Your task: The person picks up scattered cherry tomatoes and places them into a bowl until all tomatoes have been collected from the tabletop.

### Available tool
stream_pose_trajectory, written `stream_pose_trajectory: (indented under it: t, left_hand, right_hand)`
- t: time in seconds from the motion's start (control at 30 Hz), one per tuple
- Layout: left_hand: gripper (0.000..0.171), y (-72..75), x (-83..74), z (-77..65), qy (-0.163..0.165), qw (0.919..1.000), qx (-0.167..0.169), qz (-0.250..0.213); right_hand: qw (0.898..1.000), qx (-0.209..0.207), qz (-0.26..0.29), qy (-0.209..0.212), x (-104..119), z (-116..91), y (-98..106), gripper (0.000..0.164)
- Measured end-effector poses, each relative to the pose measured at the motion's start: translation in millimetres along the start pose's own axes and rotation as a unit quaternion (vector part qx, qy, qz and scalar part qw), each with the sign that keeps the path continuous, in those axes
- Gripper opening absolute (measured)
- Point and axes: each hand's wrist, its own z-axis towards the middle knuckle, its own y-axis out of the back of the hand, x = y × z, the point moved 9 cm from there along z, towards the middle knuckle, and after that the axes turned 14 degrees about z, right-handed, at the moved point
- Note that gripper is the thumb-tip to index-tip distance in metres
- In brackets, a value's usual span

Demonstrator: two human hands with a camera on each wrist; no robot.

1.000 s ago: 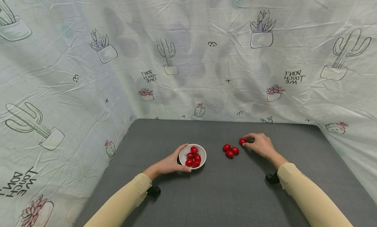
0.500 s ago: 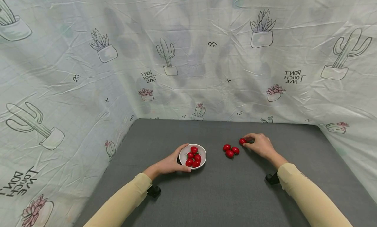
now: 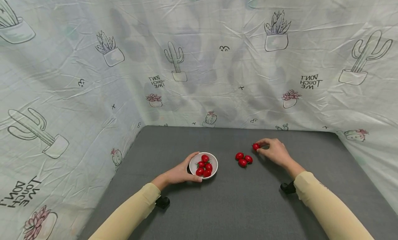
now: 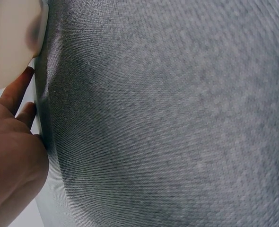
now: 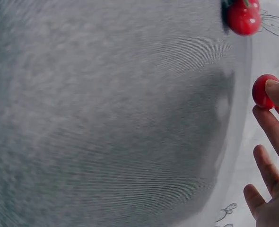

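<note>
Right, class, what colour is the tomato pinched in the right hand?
The tomato is red; the right wrist view shows it best.

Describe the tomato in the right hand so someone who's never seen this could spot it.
On the grey table, look right of the white bowl to a cluster of three red tomatoes. Just beyond it, the right hand pinches a single tomato between thumb and fingers. This is the only tomato held in a hand; the others lie in the bowl or that cluster.
</note>
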Motion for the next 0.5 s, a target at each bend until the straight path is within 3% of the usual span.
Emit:
stream_pose_trajectory:
  t: [0.5]
  left_hand:
    - [0.108,-0.5,1.7,1.3,0.002,1.0000,0.000,0.004]
  right_hand:
    - [0.998,0.037,0.050,0.020,41.4,7.6,-10.0,0.031]
